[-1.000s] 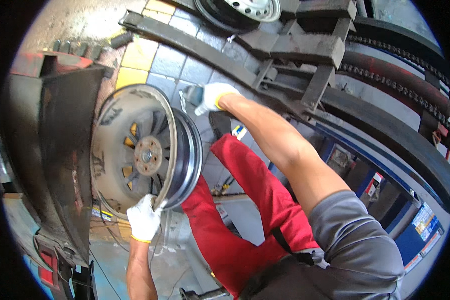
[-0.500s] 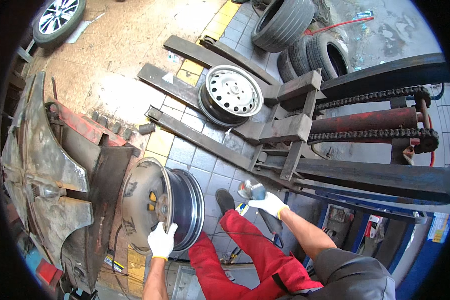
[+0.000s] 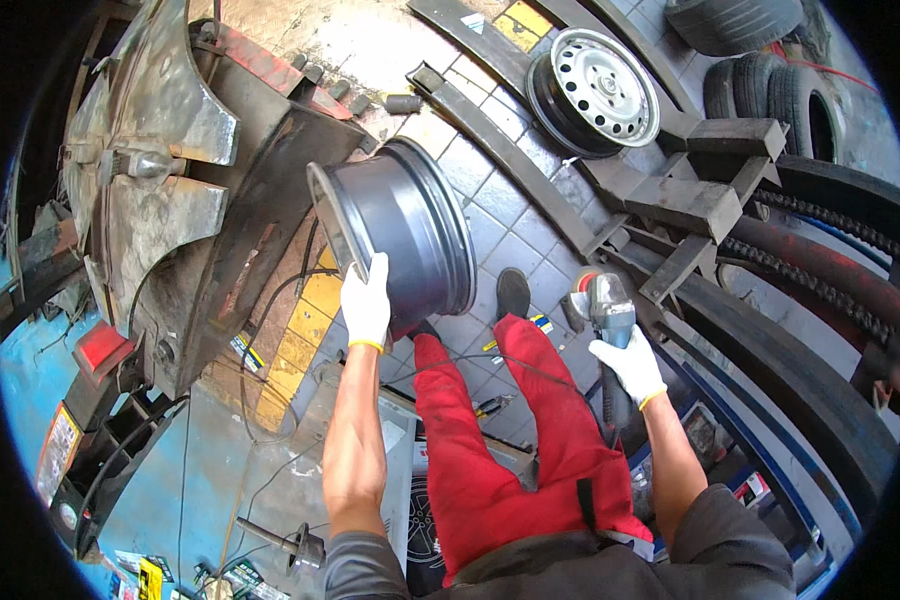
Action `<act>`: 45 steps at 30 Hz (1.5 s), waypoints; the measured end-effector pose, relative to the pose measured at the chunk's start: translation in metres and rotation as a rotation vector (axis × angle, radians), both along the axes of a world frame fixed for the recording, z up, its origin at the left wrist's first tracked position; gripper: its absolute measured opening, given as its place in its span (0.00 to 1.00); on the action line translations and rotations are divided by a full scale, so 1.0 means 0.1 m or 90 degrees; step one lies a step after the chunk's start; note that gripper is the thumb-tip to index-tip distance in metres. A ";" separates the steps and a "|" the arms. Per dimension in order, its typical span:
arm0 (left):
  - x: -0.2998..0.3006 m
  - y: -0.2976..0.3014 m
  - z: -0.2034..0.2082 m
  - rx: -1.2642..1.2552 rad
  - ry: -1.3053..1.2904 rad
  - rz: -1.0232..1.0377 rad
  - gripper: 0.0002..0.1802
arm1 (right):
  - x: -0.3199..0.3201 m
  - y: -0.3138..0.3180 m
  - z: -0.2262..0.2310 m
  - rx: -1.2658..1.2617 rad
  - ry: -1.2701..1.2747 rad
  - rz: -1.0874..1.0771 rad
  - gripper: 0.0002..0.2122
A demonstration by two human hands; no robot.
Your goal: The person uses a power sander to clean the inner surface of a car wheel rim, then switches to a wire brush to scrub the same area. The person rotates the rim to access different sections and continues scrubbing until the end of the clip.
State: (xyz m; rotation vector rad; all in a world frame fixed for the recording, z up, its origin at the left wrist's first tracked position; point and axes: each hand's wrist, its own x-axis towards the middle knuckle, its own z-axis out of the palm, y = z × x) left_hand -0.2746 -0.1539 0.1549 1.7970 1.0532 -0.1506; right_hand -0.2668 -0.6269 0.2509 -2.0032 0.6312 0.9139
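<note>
The gloved left hand (image 3: 366, 305) grips the near rim of a dark alloy wheel (image 3: 400, 235) standing on edge on the tiled floor (image 3: 490, 215), beside the tyre machine (image 3: 160, 190). Right of the wheel, the gloved right hand (image 3: 627, 365) wraps closed around an angle grinder (image 3: 600, 305). A small yellow-and-blue label (image 3: 542, 324) lies just right of the wheel.

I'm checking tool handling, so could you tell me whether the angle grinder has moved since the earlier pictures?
Yes. The right hand has carried the angle grinder away from the rim, out over the red trouser leg.
</note>
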 end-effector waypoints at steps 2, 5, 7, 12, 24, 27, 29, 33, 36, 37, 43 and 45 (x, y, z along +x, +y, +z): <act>-0.05 -0.10 -0.03 -0.037 -0.026 0.052 0.26 | 0.13 0.00 0.12 -0.021 0.019 0.045 0.33; -0.12 -0.42 -0.05 -0.113 -0.126 0.146 0.32 | 0.16 -0.08 0.16 -0.009 0.035 0.060 0.36; -0.22 -0.59 -0.08 -0.157 -0.154 0.207 0.35 | 0.10 -0.14 0.13 -0.040 -0.009 0.091 0.36; -0.43 -0.62 -0.11 -0.252 -0.169 0.465 0.45 | 0.03 -0.11 0.24 -0.077 -0.006 0.121 0.37; -1.07 -0.17 -0.35 -0.343 -0.274 0.671 0.41 | -0.31 0.10 0.10 -0.038 0.090 0.128 0.41; -1.18 -0.06 -0.50 -0.297 -0.301 0.729 0.33 | -0.26 0.21 0.24 -0.020 0.096 0.125 0.42; -1.24 0.11 -0.63 -0.343 -0.314 0.832 0.33 | -0.27 0.21 0.20 -0.035 0.123 0.150 0.46; -1.21 0.14 -0.58 -0.542 -0.354 0.929 0.33 | -0.31 0.20 0.15 -0.035 0.110 0.164 0.46; -1.07 -0.05 -0.51 -0.569 -0.327 0.949 0.37 | -0.33 0.21 0.10 -0.024 0.123 0.168 0.45; -1.05 -0.11 -0.48 -0.586 -0.324 0.964 0.37 | -0.35 0.22 0.10 -0.039 0.109 0.183 0.45; -0.72 -0.60 -0.36 -0.626 -0.257 1.018 0.40 | -0.31 0.30 0.20 -0.031 0.121 0.192 0.45; -0.60 -0.85 -0.28 -0.635 -0.247 0.983 0.42 | -0.33 0.30 0.18 -0.063 0.102 0.218 0.45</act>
